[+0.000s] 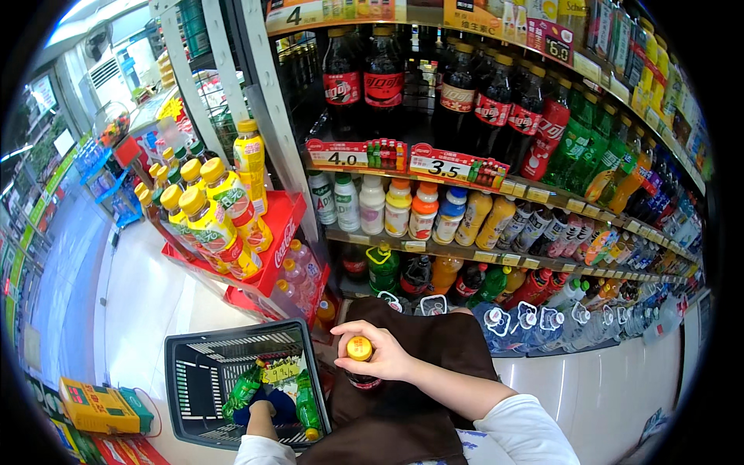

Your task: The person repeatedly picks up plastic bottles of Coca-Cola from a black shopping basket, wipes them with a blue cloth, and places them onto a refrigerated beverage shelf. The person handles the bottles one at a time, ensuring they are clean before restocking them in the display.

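Note:
My right hand (pixel 378 353) is wrapped around a cola bottle (pixel 363 382) with a yellow cap, held upright over my lap. The bottle's red label shows just below my fingers. My left hand (pixel 261 410) reaches down into a dark grey plastic shopping basket (pixel 189 343). Its fingers are hidden at a dark blue cloth item (pixel 283 407) inside. Near that hand lies a green soda bottle (pixel 246 382), and another green bottle (pixel 307 404) rests along the basket's right side. A yellow handwritten price card (pixel 280 374) shows between them.
Before me rise drink shelves (pixel 363 237) packed with bottles. Large water jugs (pixel 526 319) line the floor at right. A red display stand (pixel 285 232) holds yellow-capped bottles (pixel 212 229) beyond the basket. A yellow carton (pixel 93 406) sits at lower left.

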Demonstrator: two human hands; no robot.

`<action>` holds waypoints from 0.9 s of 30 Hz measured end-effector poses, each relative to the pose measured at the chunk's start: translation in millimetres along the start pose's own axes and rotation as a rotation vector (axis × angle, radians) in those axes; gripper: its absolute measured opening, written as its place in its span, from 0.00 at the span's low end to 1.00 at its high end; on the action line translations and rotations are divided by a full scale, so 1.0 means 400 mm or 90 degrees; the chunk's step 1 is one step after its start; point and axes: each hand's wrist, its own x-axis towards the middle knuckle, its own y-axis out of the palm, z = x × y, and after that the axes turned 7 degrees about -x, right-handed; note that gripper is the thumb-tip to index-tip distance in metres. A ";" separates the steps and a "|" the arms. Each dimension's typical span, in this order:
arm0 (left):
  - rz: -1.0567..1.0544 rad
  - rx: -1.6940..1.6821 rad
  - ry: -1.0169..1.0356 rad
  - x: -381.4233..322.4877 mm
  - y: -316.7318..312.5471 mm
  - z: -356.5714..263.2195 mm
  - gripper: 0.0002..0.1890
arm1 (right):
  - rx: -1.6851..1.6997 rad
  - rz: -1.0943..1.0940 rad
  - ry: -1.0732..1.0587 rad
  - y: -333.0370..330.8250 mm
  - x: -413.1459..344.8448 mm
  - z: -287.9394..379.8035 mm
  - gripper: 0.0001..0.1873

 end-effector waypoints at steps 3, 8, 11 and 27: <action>0.013 -0.126 0.058 -0.009 -0.017 0.010 0.23 | -0.011 -0.020 0.012 -0.014 -0.006 -0.010 0.21; 0.209 -0.786 0.172 -0.204 -0.171 0.062 0.09 | 0.024 -0.038 0.011 -0.022 -0.010 -0.026 0.20; 0.191 -1.207 0.503 -0.495 -0.205 -0.027 0.20 | 0.014 -0.060 0.026 -0.028 -0.019 -0.039 0.20; -0.456 -0.379 1.052 -0.957 -0.153 -0.478 0.20 | 0.125 -0.138 -0.072 0.023 -0.049 -0.010 0.36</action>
